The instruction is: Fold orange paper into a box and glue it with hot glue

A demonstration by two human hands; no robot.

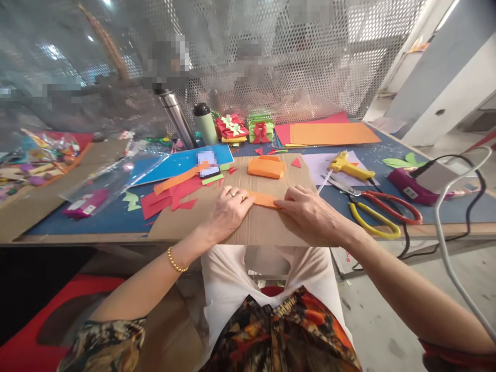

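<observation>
A folded strip of orange paper (264,199) lies on the brown cardboard sheet (251,225) near the table's front edge. My left hand (231,209) closes on the strip's left end, a ring on one finger. At the other end, the fingers of my right hand (304,209) press together on the same strip. Just beyond it sits an orange folded paper piece (265,168). Red paper scraps (172,199) and another orange strip (180,177) lie to the left, the strip reaching a phone (208,164).
Red-and-yellow scissors (377,201) and a yellow glue gun (351,165) lie on the right, with cables and a purple power strip (413,187). Orange sheets (335,133), a green paper box (261,129), a bottle (206,124) and a steel flask (178,119) stand along the back.
</observation>
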